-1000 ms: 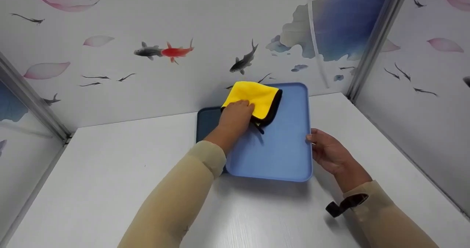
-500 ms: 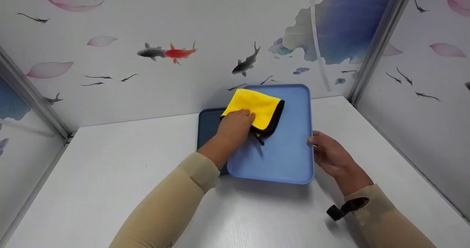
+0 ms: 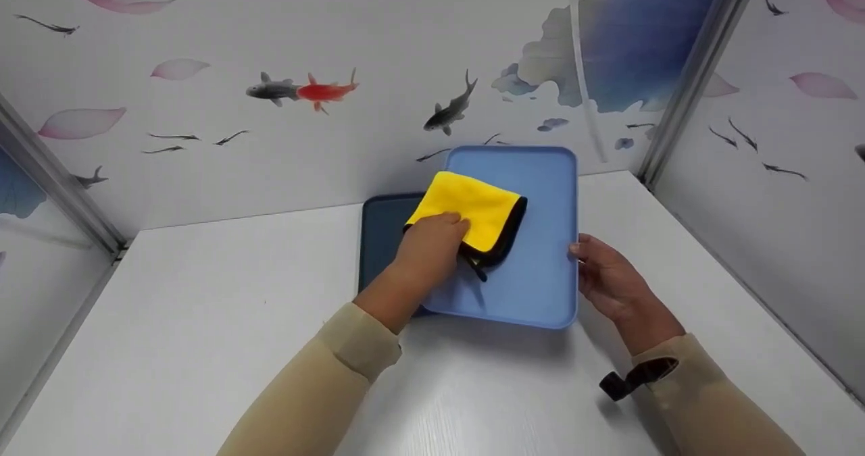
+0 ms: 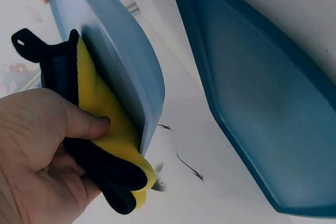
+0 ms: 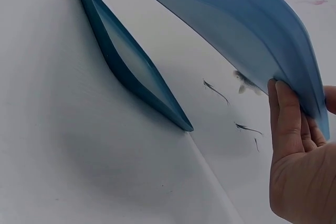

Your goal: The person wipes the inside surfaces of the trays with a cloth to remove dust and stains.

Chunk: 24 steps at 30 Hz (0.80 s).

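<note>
My left hand (image 3: pixel 431 250) pinches a folded yellow cloth (image 3: pixel 473 203) with black edging and a small black loop. In the left wrist view the thumb lies on top of the cloth (image 4: pixel 102 95), fingers curled beneath, and the cloth sits against the face of a light blue tray (image 4: pixel 126 40). My right hand (image 3: pixel 613 280) grips that blue tray (image 3: pixel 527 294) by its right edge and holds it tilted up above the table. In the right wrist view, several fingers of the right hand (image 5: pixel 302 150) support the tray's underside (image 5: pixel 236 19), and the thumb is on the other side.
A dark teal tray (image 3: pixel 385 240) lies on the white table (image 3: pixel 223 327) by the back wall, partly hidden behind the blue tray. White walls (image 3: pixel 324 23) printed with fish and petals enclose the table. A black strap (image 3: pixel 638 377) circles the right wrist.
The left hand has drawn the cloth down the blue tray, from near its top toward the middle. The tray has shifted slightly up and right. The right hand keeps its grip.
</note>
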{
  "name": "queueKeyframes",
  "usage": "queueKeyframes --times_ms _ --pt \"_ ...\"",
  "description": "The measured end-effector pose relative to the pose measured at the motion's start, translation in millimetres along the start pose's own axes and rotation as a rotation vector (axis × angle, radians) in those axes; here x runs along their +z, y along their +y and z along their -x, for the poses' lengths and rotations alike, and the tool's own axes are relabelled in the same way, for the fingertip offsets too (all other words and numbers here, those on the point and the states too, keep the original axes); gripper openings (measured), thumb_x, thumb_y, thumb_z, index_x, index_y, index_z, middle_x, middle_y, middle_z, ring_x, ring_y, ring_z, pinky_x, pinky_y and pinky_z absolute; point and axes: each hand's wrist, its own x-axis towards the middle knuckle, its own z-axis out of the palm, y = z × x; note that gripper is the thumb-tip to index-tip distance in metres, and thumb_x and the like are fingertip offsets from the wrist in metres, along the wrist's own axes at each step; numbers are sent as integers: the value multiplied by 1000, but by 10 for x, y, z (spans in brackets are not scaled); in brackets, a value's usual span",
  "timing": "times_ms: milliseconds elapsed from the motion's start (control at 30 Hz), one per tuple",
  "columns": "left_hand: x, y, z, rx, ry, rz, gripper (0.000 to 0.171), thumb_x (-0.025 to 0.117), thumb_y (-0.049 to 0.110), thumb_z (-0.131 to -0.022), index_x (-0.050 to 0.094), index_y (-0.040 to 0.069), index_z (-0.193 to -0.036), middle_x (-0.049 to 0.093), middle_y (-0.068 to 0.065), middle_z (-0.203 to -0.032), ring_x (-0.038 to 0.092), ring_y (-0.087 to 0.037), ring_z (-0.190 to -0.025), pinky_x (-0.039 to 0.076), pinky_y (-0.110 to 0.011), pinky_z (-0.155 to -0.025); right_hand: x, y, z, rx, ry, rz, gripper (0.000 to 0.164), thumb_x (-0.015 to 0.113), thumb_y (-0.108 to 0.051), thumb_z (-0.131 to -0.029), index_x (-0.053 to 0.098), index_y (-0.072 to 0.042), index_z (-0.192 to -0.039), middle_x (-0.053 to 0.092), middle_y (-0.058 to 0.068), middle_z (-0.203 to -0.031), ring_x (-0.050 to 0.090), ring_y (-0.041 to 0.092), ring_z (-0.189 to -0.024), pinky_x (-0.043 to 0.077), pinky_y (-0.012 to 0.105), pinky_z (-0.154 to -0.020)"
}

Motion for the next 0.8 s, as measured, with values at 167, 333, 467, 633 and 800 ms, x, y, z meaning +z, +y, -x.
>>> queueKeyframes --times_ms 167,333,467,633,800 --pt "34 43 71 11 16 39 50 66 9 -101 56 16 -150 61 -2 -146 61 -20 -132 44 -36 -120 -28 -38 17 -6 -10 18 41 56 -13 -101 46 -6 -140 69 0 -122 71 15 -110 60 27 -95" --pt "90 71 118 9 26 81 51 67 7 -101 57 16 -149 61 -1 -147 60 -19 -133 44 -36 -120 -48 -52 23 -5 7 23 51 57 -14 -101 38 -4 -147 68 -1 -125 71 16 -113 60 28 -96" --pt "131 46 187 -6 32 133 51 67 5 -100 57 16 -149 61 -1 -148 60 -18 -133 44 -36 -120 -36 -27 15 -1 15 7 45 58 -13 -101 42 -6 -143 69 0 -123 72 16 -112 60 28 -95" --pt "172 21 267 5 45 148 52 68 3 -98 58 14 -148 63 -1 -145 62 -18 -131 46 -35 -118 -17 3 -7 -5 20 -5 34 56 -12 -102 50 -9 -135 71 0 -120 72 15 -108 61 25 -90" --pt "223 29 317 4 37 135 51 69 3 -98 60 14 -147 64 -1 -146 62 -18 -132 46 -35 -117 -14 38 -15 -15 29 11 25 54 -12 -103 55 -11 -128 70 -1 -118 71 14 -106 60 22 -87"
